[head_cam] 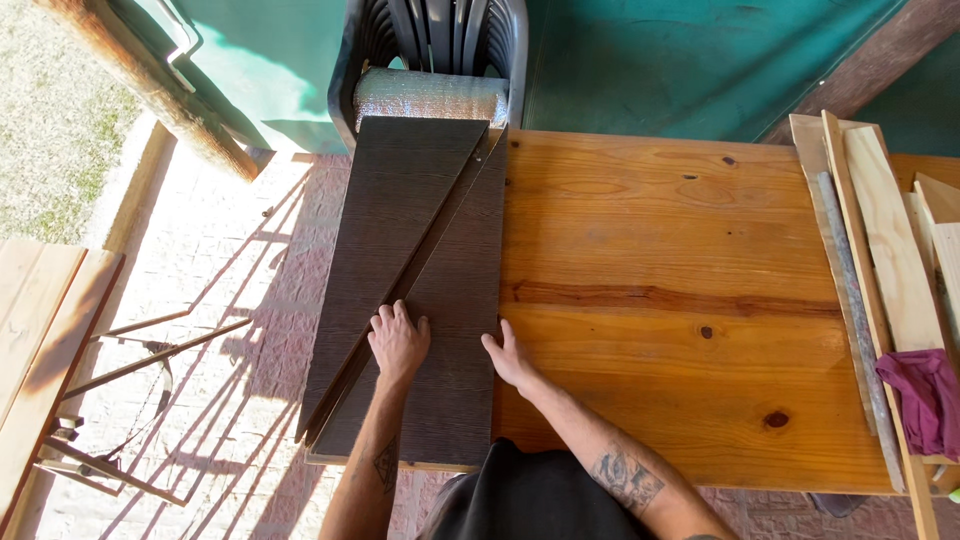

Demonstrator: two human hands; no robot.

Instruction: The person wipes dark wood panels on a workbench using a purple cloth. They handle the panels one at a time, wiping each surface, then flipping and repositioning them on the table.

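Note:
A dark brown wood-grain board lies at the left end of the wooden table (680,230), cut along a diagonal into two triangular pieces. The left piece (390,210) is slightly separated from the right piece (460,350) along the cut. My left hand (399,343) lies flat, palm down, across the cut near its lower part. My right hand (509,356) rests against the right edge of the right piece, fingers spread. Neither hand grips anything.
Several pale wooden slats (890,240) and a dark red cloth (925,395) lie at the table's right end. Stacked dark plastic chairs (440,40) holding a silver foil roll (430,97) stand behind the board. A wooden frame (50,330) is at left on the brick paving.

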